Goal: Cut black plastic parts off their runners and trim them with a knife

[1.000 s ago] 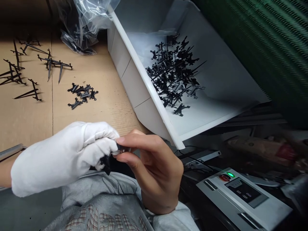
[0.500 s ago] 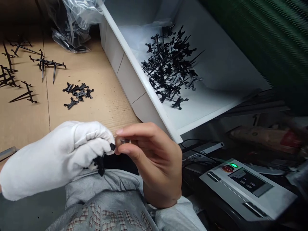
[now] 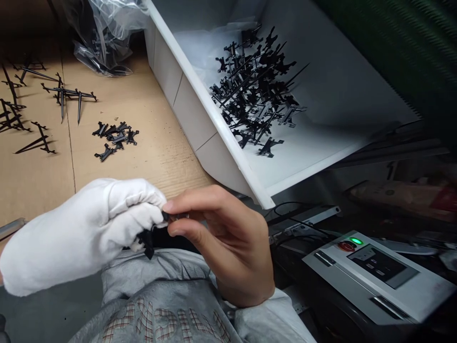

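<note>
My left hand (image 3: 82,231), in a white glove, is closed round a small black plastic part (image 3: 147,239) that sticks out below its fingers. My bare right hand (image 3: 224,243) meets it from the right and pinches a small thin piece (image 3: 176,217) between thumb and forefinger, right against the gloved fingertips. Both hands hover over my lap, near the front edge of the cardboard-covered table (image 3: 150,138).
A white tilted bin (image 3: 200,119) holds a heap of black plastic parts (image 3: 255,95). A small pile of black pieces (image 3: 114,138) and long black sprues (image 3: 67,95) lie on the cardboard. A clear plastic bag (image 3: 103,38) sits behind. A grey control box (image 3: 378,276) with a green light is at the right.
The hands stay pressed together; the right thumb and forefinger have shifted slightly left against the glove. The view has drifted a little.
</note>
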### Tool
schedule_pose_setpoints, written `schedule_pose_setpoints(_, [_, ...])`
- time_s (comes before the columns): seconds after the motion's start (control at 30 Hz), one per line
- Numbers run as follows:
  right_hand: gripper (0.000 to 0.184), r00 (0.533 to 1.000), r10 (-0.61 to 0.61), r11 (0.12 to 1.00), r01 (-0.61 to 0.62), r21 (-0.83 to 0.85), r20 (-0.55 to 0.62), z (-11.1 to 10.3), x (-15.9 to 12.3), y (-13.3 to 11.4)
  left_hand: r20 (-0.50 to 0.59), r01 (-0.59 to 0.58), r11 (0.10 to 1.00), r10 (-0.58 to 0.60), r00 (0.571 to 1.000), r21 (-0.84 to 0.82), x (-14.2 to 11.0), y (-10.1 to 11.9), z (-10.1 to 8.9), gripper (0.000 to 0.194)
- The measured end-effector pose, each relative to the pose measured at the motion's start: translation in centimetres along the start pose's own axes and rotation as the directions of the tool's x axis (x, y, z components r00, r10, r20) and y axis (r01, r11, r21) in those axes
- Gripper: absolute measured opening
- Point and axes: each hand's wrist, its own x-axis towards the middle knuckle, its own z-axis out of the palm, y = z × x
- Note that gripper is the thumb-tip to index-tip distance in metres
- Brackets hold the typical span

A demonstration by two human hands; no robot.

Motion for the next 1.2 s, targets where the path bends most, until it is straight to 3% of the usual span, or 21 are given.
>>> schedule_pose_setpoints(0.13, [0.023, 0.996, 0.082, 0.996, -0.082, 0.020, -0.024, 0.0, -0.1, -0.2, -0.059, -0.004, 0.999, 0.002, 0.998, -0.032, 0.1, -0.1, 0.1, 0.031])
schedule_pose_setpoints(0.43, [0.025, 0.998, 0.048, 0.999, -0.049, 0.020, 0.041, -0.3, -0.4, 0.1, -0.062, 0.080, 0.995, -0.084, 0.995, -0.065, 0.2, 0.3, 0.3, 0.037])
schedule_pose_setpoints(0.83, [0.020, 0.994, 0.110, 0.993, -0.111, 0.041, 0.028, 0.0, -0.3, -0.2, -0.028, -0.006, 0.999, 0.005, 1.000, -0.039, 0.1, 0.3, 0.3, 0.032])
schedule_pose_setpoints(0.97, [0.016, 0.979, 0.191, 0.980, -0.186, 0.070, -0.074, -0.2, -0.4, 0.2, 0.041, -0.130, 0.980, 0.125, 0.991, 0.151, 0.8, 0.0, -0.2, 0.040])
schedule_pose_setpoints(1.03, [0.014, 0.970, 0.226, 0.973, -0.220, 0.066, -0.092, -0.6, -0.4, 0.7, 0.130, -0.214, 0.905, 0.178, 0.975, 0.369, 1.8, -0.5, -1.5, 0.039])
schedule_pose_setpoints(1.1, [0.015, 0.968, 0.237, 0.971, -0.236, 0.027, -0.080, -1.2, -0.5, 1.1, 0.156, -0.243, 0.724, 0.187, 0.970, 0.646, 3.1, -1.5, -3.8, 0.039])
schedule_pose_setpoints(1.17, [0.017, 0.968, 0.238, 0.971, -0.239, -0.013, -0.081, -1.8, -0.6, 1.4, -0.059, 0.004, 0.382, 0.132, 0.989, 0.924, 4.2, -2.5, -6.5, 0.036])
schedule_pose_setpoints(1.2, [0.017, 0.966, 0.241, 0.969, -0.245, -0.031, -0.093, -2.0, -0.7, 1.6, -0.194, 0.169, 0.196, 0.114, 0.974, 0.966, 4.6, -2.9, -7.7, 0.041])
